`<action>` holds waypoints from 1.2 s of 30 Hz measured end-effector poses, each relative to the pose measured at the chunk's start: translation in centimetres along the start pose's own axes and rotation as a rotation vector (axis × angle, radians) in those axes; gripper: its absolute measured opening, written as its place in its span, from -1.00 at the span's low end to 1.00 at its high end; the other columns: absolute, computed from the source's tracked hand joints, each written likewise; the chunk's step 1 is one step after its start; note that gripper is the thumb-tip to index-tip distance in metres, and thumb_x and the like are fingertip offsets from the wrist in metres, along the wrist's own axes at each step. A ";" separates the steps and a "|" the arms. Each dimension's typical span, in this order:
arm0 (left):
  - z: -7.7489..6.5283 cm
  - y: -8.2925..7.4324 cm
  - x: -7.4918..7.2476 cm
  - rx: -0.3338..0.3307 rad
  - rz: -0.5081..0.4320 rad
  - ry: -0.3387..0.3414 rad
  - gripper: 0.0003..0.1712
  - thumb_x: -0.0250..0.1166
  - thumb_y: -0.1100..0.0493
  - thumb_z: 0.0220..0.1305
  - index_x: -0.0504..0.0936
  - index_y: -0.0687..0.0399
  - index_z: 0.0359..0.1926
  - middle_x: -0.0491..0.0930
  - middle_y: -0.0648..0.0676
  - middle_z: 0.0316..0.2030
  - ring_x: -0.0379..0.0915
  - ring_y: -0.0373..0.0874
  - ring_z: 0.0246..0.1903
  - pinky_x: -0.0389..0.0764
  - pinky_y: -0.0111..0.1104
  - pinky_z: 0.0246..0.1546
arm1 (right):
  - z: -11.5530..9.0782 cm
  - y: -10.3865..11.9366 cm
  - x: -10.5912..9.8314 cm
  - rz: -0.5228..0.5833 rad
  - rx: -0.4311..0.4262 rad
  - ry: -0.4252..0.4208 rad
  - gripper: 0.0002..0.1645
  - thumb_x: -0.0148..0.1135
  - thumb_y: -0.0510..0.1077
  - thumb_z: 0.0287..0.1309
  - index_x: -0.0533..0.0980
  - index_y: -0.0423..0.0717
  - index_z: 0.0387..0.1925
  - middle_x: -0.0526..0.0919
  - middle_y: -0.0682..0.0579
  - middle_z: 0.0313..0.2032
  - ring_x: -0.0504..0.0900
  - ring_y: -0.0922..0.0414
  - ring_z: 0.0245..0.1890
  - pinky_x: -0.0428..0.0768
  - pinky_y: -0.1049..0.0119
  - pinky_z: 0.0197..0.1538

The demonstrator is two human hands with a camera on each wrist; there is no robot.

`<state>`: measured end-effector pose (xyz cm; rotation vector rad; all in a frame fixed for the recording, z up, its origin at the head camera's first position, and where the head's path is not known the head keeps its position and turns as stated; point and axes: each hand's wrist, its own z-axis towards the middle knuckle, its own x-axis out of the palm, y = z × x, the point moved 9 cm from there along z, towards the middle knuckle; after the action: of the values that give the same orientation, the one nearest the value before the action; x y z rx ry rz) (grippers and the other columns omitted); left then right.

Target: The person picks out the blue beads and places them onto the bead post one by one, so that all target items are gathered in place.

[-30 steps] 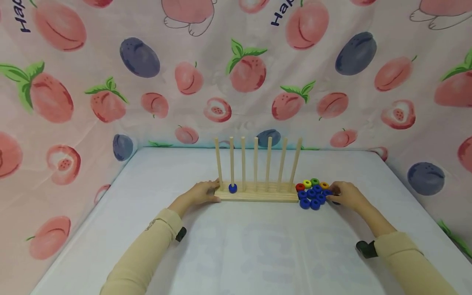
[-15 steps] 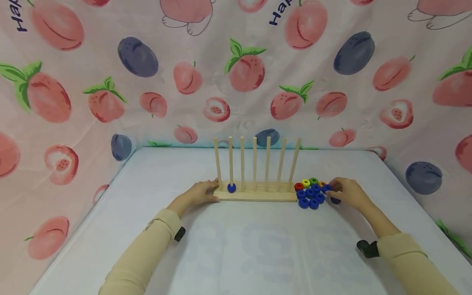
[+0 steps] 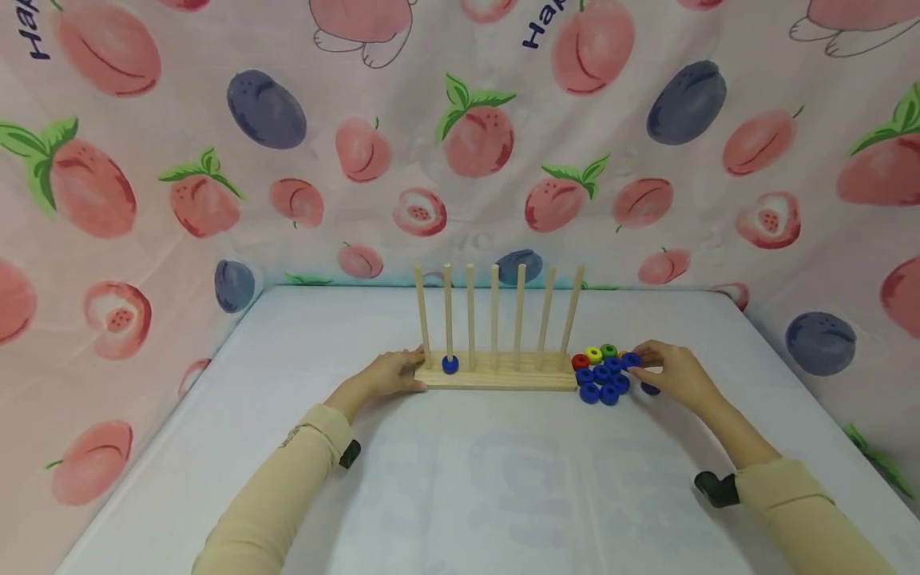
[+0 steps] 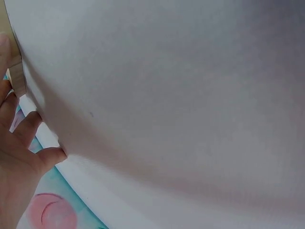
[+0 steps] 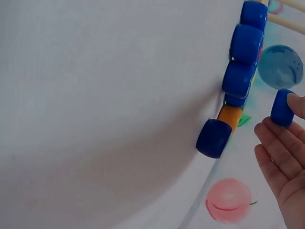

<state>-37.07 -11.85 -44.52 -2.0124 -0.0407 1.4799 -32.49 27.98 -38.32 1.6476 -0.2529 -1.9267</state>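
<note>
A wooden peg rack (image 3: pixel 503 383) with several upright rods stands on the table. On its second rod from the left sits a blue ring (image 3: pixel 450 366). My left hand (image 3: pixel 388 374) holds the rack by its left end; the left wrist view shows a corner of the wooden base (image 4: pixel 18 78) beside the fingers. My right hand (image 3: pixel 674 374) pinches another blue ring (image 5: pixel 282 108) between thumb and fingers, raised above the table to the right of the pile. Several blue rings (image 3: pixel 589 393) lie together at the rack's right end.
Behind the blue rings lie a red ring (image 3: pixel 580 362), a yellow ring (image 3: pixel 592 355) and a green ring (image 3: pixel 608 350). An orange ring (image 5: pixel 229 117) is partly hidden. A dark blue ring (image 5: pixel 214 138) lies apart under the right hand. A fruit-print cloth (image 3: pixel 474 216) hangs behind the table.
My right hand has picked up a blue ring from the right side of the pile and moved it up and slightly left. The left hand keeps its hold on the rack.
</note>
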 end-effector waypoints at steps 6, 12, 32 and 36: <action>-0.1 -0.1 0.2 0.001 0.007 0.002 -0.22 0.29 -0.03 0.19 0.27 0.22 0.34 0.12 0.18 0.40 0.00 0.26 0.39 -0.09 0.20 0.36 | -0.4 1.4 -0.2 0.046 -0.076 -0.072 -0.69 0.34 -0.29 0.04 0.54 -0.40 -0.17 0.70 -0.30 -0.26 0.69 -0.19 -0.24 0.61 -0.06 -0.13; -0.3 -0.2 0.2 0.008 0.011 -0.004 -0.24 0.30 -0.01 0.19 0.29 0.23 0.32 0.13 0.19 0.39 0.02 0.26 0.38 -0.07 0.20 0.36 | -0.7 3.1 -0.1 0.066 -0.133 -0.092 -0.70 0.34 -0.31 0.03 0.54 -0.38 -0.18 0.71 -0.26 -0.28 0.69 -0.17 -0.25 0.61 -0.09 -0.14; -0.3 -0.1 0.0 0.007 0.012 -0.005 -0.22 0.30 -0.02 0.19 0.29 0.26 0.32 0.15 0.25 0.37 0.02 0.28 0.37 -0.08 0.20 0.36 | -0.3 9.3 0.4 0.132 -0.327 -0.161 -0.66 0.37 -0.37 -0.05 0.58 -0.33 -0.14 0.72 -0.17 -0.25 0.70 -0.03 -0.30 0.67 0.05 -0.18; -0.2 -0.3 -0.1 0.018 0.019 -0.001 -0.22 0.29 -0.03 0.19 0.28 0.26 0.33 0.14 0.24 0.38 0.01 0.29 0.37 -0.09 0.21 0.36 | 0.0 10.5 0.5 0.143 -0.342 -0.148 -0.63 0.38 -0.36 -0.07 0.57 -0.32 -0.13 0.73 -0.15 -0.25 0.70 0.02 -0.32 0.69 0.16 -0.19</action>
<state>-36.85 -11.73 -44.32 -2.0024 -0.0084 1.4885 -29.33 19.17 -33.46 1.2354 -0.0885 -1.8643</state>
